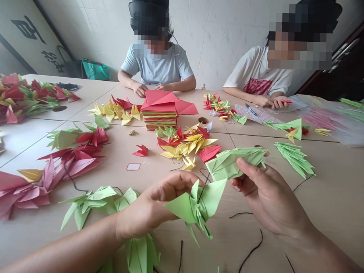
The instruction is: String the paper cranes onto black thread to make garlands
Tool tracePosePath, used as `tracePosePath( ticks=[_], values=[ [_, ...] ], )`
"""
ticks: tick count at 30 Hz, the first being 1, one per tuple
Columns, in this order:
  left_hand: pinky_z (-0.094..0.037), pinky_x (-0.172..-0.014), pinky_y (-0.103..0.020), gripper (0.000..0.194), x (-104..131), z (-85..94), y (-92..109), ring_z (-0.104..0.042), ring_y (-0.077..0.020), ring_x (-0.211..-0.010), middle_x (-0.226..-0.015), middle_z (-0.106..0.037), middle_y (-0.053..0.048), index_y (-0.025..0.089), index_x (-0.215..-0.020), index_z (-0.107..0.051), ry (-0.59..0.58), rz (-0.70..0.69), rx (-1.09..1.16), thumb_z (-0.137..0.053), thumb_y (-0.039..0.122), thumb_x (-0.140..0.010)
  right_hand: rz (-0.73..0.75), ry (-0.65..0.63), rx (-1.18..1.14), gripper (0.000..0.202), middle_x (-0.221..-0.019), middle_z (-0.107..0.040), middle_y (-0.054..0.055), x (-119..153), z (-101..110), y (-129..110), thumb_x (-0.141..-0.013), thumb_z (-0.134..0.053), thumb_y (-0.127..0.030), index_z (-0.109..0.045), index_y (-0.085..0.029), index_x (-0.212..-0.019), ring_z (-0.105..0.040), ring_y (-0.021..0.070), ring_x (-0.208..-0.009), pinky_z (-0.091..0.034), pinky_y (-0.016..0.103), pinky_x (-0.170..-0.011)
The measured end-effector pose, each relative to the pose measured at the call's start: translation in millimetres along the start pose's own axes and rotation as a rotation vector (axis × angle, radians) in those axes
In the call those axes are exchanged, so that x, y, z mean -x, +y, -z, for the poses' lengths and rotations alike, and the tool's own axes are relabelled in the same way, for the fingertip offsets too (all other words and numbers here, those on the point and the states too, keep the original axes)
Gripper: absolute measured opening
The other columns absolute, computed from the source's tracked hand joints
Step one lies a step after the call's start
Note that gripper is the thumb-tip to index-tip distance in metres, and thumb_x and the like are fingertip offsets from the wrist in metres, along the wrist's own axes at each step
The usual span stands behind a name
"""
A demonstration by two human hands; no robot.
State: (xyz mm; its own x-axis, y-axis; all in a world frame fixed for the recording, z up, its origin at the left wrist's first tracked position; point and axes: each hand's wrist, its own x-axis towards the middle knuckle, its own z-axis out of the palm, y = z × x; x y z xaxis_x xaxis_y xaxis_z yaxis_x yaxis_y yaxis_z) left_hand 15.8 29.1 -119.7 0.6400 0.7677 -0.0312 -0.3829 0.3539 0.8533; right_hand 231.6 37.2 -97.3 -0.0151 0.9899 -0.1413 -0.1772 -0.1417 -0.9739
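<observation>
My left hand (151, 205) is closed on a light green origami crane (208, 199) with its wings spread. A dark string (204, 188) rises from the crane's middle toward my other hand. Between thumb and fingers, my right hand (269, 195) grips a bundle of flat folded green paper cranes (228, 164); their number is hard to tell. The two hands are close together above the table. Under my left forearm lie more green cranes (102, 199) on black string, partly hidden by the arm.
Opposite sit two people, one in a light blue shirt (160, 66), one in a white shirt (246, 71). A stack of coloured paper (158, 117) stands mid-table (331, 221). Around it lie red and yellow cranes (184, 142), pink cranes (19, 190), flat green pieces (294, 158) and loose strings (251, 252).
</observation>
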Motion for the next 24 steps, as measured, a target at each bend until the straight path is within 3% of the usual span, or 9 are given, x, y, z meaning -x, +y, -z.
tracePosePath(
  ticks=[3, 8, 12, 15, 18, 24],
  values=[
    [-0.049, -0.065, -0.025, 0.016, -0.3, -1.7, 1.4, -0.056, -0.014, -0.072, -0.083, -0.06, -0.004, 0.016, -0.087, -0.066, 0.069, 0.043, -0.057, -0.072, 0.025, -0.075, 0.075, -0.007, 0.112, 0.027, -0.071, -0.059, -0.001, 0.9, 3.3, -1.3, -0.078, -0.071, -0.045, -0.063, -0.021, -0.07, -0.052, 0.011, -0.063, -0.047, 0.02, -0.056],
    [-0.047, -0.066, -0.026, 0.006, 2.9, -3.9, 3.7, -0.055, -0.0151, -0.073, -0.082, -0.06, -0.003, 0.016, -0.084, -0.062, 0.137, 0.076, -0.368, -0.062, 0.019, -0.079, 0.428, 0.025, 0.461, 0.012, -0.07, -0.06, -0.003, 10.7, 1.7, -5.6, -0.087, -0.063, -0.036, -0.063, -0.027, -0.078, -0.057, 0.0146, -0.071, -0.049, 0.024, -0.066],
    [-0.043, -0.064, -0.024, 0.014, 4.2, -7.8, 5.0, -0.053, -0.0144, -0.074, -0.081, -0.057, -0.002, 0.016, -0.079, -0.06, 0.182, 0.024, -0.665, -0.051, 0.006, -0.075, 0.647, 0.03, 0.77, 0.006, -0.074, -0.066, 0.0, 17.3, -2.1, -6.2, -0.086, -0.061, -0.03, -0.064, -0.028, -0.082, -0.063, 0.02, -0.072, -0.05, 0.03, -0.066],
    [-0.041, -0.06, -0.023, 0.015, 3.4, -10.0, 5.7, -0.049, -0.0132, -0.07, -0.077, -0.054, -0.001, 0.016, -0.075, -0.057, 0.222, 0.022, -0.713, -0.049, 0.004, -0.072, 0.729, -0.007, 0.867, 0.007, -0.068, -0.064, -0.001, 18.1, -3.1, -5.6, -0.084, -0.062, -0.026, -0.062, -0.028, -0.077, -0.061, 0.0192, -0.062, -0.049, 0.031, -0.061],
    [-0.041, -0.059, -0.024, 0.009, 2.8, -9.2, 5.0, -0.049, -0.0135, -0.069, -0.077, -0.054, -0.002, 0.016, -0.076, -0.056, 0.238, -0.012, -0.687, -0.051, 0.009, -0.076, 0.693, -0.014, 0.834, 0.005, -0.071, -0.067, -0.001, 17.5, -4.3, -5.8, -0.084, -0.062, -0.026, -0.063, -0.028, -0.08, -0.063, 0.0193, -0.066, -0.05, 0.031, -0.065],
    [-0.043, -0.069, -0.028, 0.007, 3.1, -3.0, 0.4, -0.052, -0.015, -0.076, -0.081, -0.057, -0.003, 0.017, -0.087, -0.055, 0.249, -0.058, -0.6, -0.051, 0.013, -0.083, 0.377, -0.102, 0.676, 0.015, -0.073, -0.067, 0.001, 17.1, -7.7, -3.4, -0.087, -0.058, -0.038, -0.063, -0.025, -0.081, -0.064, 0.0217, -0.074, -0.05, 0.031, -0.063]
  ],
)
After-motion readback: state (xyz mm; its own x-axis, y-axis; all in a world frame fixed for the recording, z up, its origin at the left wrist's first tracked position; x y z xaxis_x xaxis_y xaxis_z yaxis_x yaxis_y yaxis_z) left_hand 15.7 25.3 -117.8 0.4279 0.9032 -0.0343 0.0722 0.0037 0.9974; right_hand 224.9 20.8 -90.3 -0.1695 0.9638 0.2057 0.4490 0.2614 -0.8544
